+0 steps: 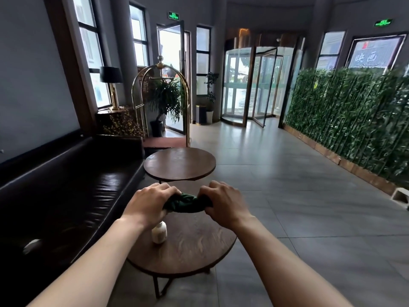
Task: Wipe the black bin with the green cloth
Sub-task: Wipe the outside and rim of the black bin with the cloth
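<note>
A dark green cloth [188,203], twisted into a roll, stretches between both hands above the near round table [194,247]. My left hand [150,204] grips its left end and my right hand [225,202] grips its right end, both fists closed with knuckles up. Far down the lobby, a dark bin [201,114] with a gold top stands on the floor by the wall, left of the revolving door [254,85].
A small white bottle [159,232] stands on the near table under my left wrist. A second round table [179,163] lies beyond. A dark leather sofa [66,196] runs along the left. A brass luggage cart [161,103], potted plants and a bamboo hedge [354,116] line the tiled floor.
</note>
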Demonstrator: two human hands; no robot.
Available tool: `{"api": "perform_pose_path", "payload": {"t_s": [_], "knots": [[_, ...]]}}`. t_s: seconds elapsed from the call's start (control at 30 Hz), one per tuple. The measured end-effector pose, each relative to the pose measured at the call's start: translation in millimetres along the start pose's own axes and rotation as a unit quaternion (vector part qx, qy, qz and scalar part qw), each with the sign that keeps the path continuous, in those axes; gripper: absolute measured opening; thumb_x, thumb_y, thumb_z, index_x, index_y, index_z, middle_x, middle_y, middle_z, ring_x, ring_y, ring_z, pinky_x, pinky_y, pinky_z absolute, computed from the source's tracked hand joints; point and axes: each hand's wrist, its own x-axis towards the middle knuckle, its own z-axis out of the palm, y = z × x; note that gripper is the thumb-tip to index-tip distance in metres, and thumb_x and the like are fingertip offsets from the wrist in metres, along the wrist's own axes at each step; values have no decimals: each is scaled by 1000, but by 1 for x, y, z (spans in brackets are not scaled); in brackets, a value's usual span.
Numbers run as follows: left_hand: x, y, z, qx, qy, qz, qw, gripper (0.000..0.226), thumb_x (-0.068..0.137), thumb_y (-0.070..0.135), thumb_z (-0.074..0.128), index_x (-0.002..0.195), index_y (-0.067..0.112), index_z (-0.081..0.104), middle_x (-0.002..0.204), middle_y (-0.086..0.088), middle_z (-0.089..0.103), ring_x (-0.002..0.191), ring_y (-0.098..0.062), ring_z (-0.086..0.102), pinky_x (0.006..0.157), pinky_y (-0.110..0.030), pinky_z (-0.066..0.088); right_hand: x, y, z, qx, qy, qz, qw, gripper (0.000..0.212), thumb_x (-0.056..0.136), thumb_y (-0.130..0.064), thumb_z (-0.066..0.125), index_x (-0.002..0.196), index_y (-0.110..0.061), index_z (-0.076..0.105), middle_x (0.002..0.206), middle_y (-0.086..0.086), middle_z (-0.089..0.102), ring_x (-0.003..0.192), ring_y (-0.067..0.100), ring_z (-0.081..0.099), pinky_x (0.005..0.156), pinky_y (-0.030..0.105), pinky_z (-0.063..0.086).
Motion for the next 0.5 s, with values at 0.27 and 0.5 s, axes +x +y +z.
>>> {"api": "perform_pose_path", "payload": {"t_s": [0.27, 0.5], "knots": [[-16, -26, 9, -24, -2, -1, 1000, 45, 83, 30, 70, 123, 45, 56, 117, 20, 62, 112, -11, 57, 84, -37, 51, 2, -27, 17, -12, -11, 9, 1000, 24, 94, -30, 65, 117, -34, 65, 109, -2, 62, 102, 25, 60, 70, 32, 40], [-40, -52, 29, -40, -27, -4, 999, 47, 82, 27, 66, 124, 44, 57, 117, 19, 61, 116, -12, 56, 84, -36, 51, -5, -52, 46, -4, -39, 23, 999, 24, 94, -30, 63, 117, -35, 65, 109, -2, 62, 102, 25, 60, 71, 33, 42]]}}
